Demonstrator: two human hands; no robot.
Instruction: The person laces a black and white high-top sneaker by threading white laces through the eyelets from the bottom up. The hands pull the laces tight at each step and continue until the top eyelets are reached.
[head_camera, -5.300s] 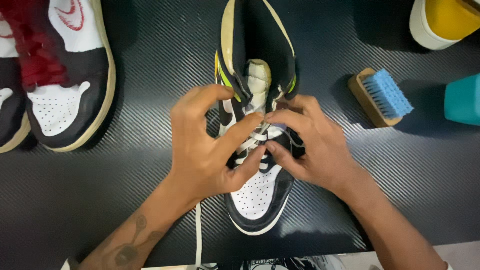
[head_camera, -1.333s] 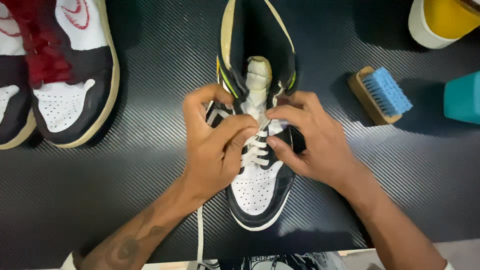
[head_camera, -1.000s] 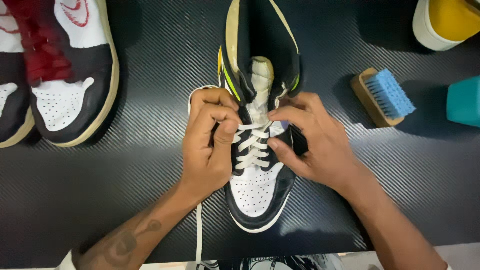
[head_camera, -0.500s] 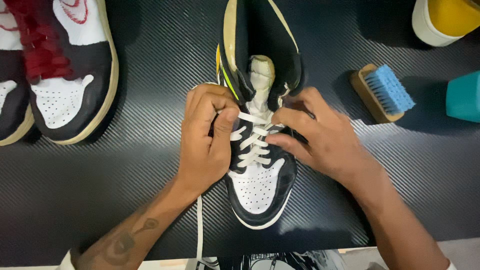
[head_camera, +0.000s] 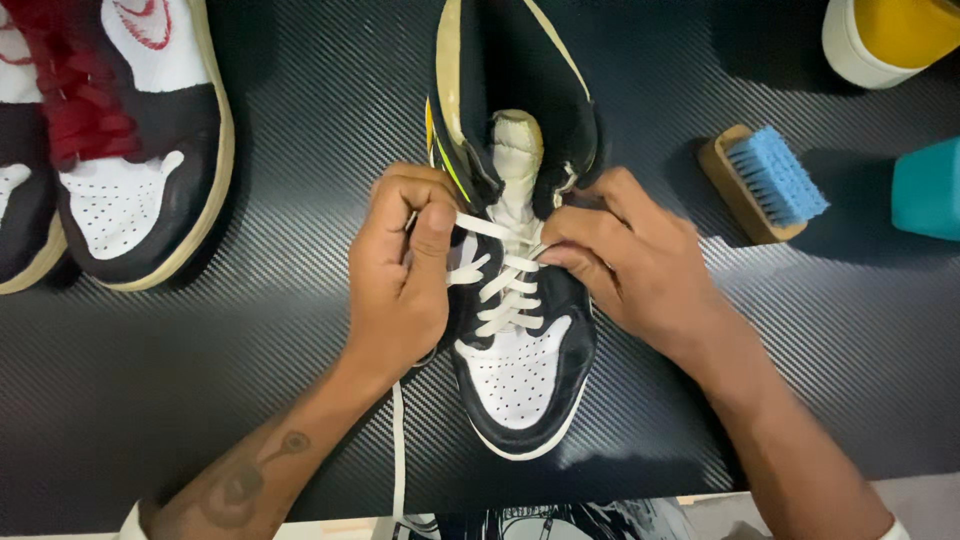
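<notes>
both hands lacing a high-top sneaker on a black carbon-pattern mat (head_camera: 250, 380)

the black-and-white high-top sneaker (head_camera: 515, 330) lay mid-mat, toe toward the person; the left hand (head_camera: 400, 270) pinched its white lace (head_camera: 500, 285), the right hand (head_camera: 625, 265) gripped the opposite eyelet edge; a blue-bristled brush (head_camera: 765, 185) lay right.

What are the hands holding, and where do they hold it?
The left hand pinches the white lace at the left eyelets of the black-and-white shoe. The right hand pinches it at the right eyelets.

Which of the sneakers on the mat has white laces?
The black and white high-top sneaker in the middle, between both hands, has white laces. The sneaker at the left has red laces.
</notes>
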